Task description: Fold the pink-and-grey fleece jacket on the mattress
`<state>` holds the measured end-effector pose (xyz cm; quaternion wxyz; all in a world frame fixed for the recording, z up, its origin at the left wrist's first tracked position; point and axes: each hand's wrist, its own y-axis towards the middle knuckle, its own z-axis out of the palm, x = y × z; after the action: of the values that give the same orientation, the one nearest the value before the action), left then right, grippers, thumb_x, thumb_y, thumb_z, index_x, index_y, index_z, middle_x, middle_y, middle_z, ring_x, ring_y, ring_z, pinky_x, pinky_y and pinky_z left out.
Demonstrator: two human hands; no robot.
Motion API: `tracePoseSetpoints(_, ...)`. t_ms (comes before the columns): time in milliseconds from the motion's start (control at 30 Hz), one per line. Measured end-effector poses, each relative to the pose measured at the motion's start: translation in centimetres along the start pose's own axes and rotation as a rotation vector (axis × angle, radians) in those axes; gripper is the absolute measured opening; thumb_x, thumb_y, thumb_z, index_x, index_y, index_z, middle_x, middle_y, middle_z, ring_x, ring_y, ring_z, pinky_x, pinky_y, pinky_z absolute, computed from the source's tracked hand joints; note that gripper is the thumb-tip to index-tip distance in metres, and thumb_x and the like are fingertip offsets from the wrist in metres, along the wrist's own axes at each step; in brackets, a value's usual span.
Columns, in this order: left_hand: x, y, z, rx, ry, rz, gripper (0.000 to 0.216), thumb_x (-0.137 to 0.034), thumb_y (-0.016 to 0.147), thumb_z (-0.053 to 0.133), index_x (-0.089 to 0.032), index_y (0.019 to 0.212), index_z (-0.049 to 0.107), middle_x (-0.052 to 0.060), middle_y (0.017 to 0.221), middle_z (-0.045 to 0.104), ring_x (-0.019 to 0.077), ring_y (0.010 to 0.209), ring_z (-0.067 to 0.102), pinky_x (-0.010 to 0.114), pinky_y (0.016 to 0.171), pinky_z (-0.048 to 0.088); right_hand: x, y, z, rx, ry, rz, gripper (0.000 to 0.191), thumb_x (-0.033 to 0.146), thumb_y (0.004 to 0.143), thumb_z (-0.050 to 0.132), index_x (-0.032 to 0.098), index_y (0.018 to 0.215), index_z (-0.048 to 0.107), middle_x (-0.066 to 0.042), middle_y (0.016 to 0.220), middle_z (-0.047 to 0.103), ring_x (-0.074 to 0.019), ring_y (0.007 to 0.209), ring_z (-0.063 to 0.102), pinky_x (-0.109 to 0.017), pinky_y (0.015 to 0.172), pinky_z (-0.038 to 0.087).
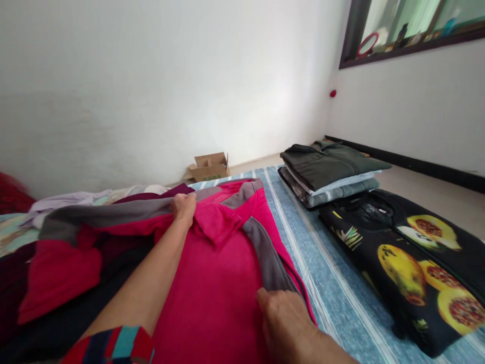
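A pink fleece shirt (212, 288) with grey panels and a collar lies flat on a blue striped mat (333, 283). My left hand (184, 210) is closed on the shirt's grey-trimmed left sleeve near the collar, and that sleeve stretches out to the left. My right hand (282, 318) grips the lower end of the grey strip (270, 258) on the shirt's right side. The shirt's lower part runs out of view beneath my forearms.
A stack of folded clothes (326, 172) topped by a dark green jacket and a black fruit-print garment (401, 263) lie on the mat to the right. Mixed clothes (64, 202) are heaped at left. A cardboard box (209, 167) stands against the far wall.
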<state>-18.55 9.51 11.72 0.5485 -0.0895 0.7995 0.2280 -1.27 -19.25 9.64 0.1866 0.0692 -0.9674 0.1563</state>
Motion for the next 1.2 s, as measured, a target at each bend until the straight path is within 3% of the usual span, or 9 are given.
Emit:
tracePoseSetpoints(133,-1.0,-3.7,0.5,0.149,0.27,0.317,0.018,-0.011,0.061,0.061,-0.02,0.07,0.048,0.005,0.099,0.059,0.0276,0.117,0.042,0.038,0.105,0.022,0.2,-0.1,1.3,-0.06,-0.057,-0.032,0.024,0.012,0.071,0.056,0.015,0.094,0.06,-0.011,0.089,0.07,-0.0229,0.074,0.067,-0.025,0.053,0.041)
tracePoseSetpoints(267,-1.0,-10.3,0.7,0.357,0.355,0.395,0.014,-0.02,0.064,0.065,-0.021,0.062,0.051,0.003,0.07,0.059,0.0256,0.088,0.057,0.036,0.09,0.038,0.0,-0.5,2.7,-0.171,-0.093,-0.105,0.016,0.013,0.075,0.053,0.016,0.089,0.059,-0.009,0.083,0.068,-0.0202,0.068,0.066,-0.025,0.051,0.039)
tracePoseSetpoints(333,-0.9,-13.9,0.5,0.604,0.485,0.301,0.02,-0.028,0.068,0.063,-0.022,0.057,0.048,0.001,0.054,0.054,0.0244,0.068,0.059,0.035,0.072,0.044,0.1,-0.6,3.0,-0.195,-0.099,-0.122,0.014,0.014,0.076,0.052,0.016,0.089,0.059,-0.008,0.082,0.067,-0.0207,0.068,0.065,-0.026,0.051,0.038)
tracePoseSetpoints(433,-1.0,-18.0,0.0,0.936,0.394,-0.115,0.026,-0.039,0.073,0.06,-0.021,0.059,0.047,0.001,0.049,0.055,0.0203,0.049,0.057,0.028,0.049,0.04,0.2,-0.8,3.3,-0.182,-0.131,-0.12,0.015,0.013,0.078,0.049,0.016,0.089,0.059,-0.008,0.083,0.067,-0.0221,0.07,0.065,-0.027,0.052,0.039)
tracePoseSetpoints(533,-0.9,-20.0,-0.2,0.925,0.136,-0.469,0.025,-0.038,0.068,0.066,-0.02,0.068,0.048,0.0,0.058,0.059,0.0173,0.05,0.059,0.024,0.044,0.039,0.5,-0.9,3.5,-0.202,-0.15,-0.131,0.016,0.012,0.079,0.048,0.017,0.09,0.059,-0.008,0.084,0.066,-0.0228,0.07,0.064,-0.028,0.053,0.04)
tracePoseSetpoints(633,-0.5,-20.6,0.2,0.881,-0.067,-0.631,0.024,-0.033,0.064,0.067,-0.018,0.072,0.051,0.001,0.062,0.061,0.012,0.049,0.055,0.019,0.043,0.036,0.6,-1.0,3.8,-0.251,-0.153,-0.145,0.015,0.012,0.079,0.047,0.016,0.088,0.058,-0.008,0.082,0.065,-0.0224,0.07,0.063,-0.028,0.053,0.04)
tracePoseSetpoints(900,1.3,-20.5,1.8,0.701,-0.028,-0.256,0.024,-0.016,0.057,0.068,-0.018,0.067,0.046,-0.005,0.056,0.055,0.0093,0.05,0.052,0.016,0.043,0.033,0.6,-0.8,5.2,-0.334,-0.159,-0.191,0.011,0.011,0.078,0.051,0.018,0.082,0.058,-0.006,0.076,0.063,-0.0218,0.065,0.06,-0.03,0.049,0.036)
tracePoseSetpoints(1067,0.2,-21.2,0.8,0.824,-0.116,-0.417,0.028,-0.026,0.063,0.067,-0.019,0.081,0.047,0.0,0.071,0.063,0.0156,0.06,0.061,0.023,0.05,0.045,0.6,-1.5,5.6,-0.404,-0.148,-0.272,0.008,0.01,0.074,0.057,0.018,0.076,0.057,-0.004,0.071,0.061,-0.02,0.06,0.057,-0.03,0.046,0.034)
tracePoseSetpoints(1200,-0.8,-22.3,-0.8,0.989,-0.137,-0.605,0.042,-0.033,0.058,0.072,-0.017,0.09,0.051,0.005,0.08,0.066,0.0199,0.067,0.064,0.028,0.051,0.049,-0.8,-3.0,3.9,-0.594,0.103,-0.382,0.013,0.014,0.083,0.048,0.019,0.073,0.053,-0.002,0.07,0.058,-0.0156,0.061,0.054,-0.027,0.053,0.038)
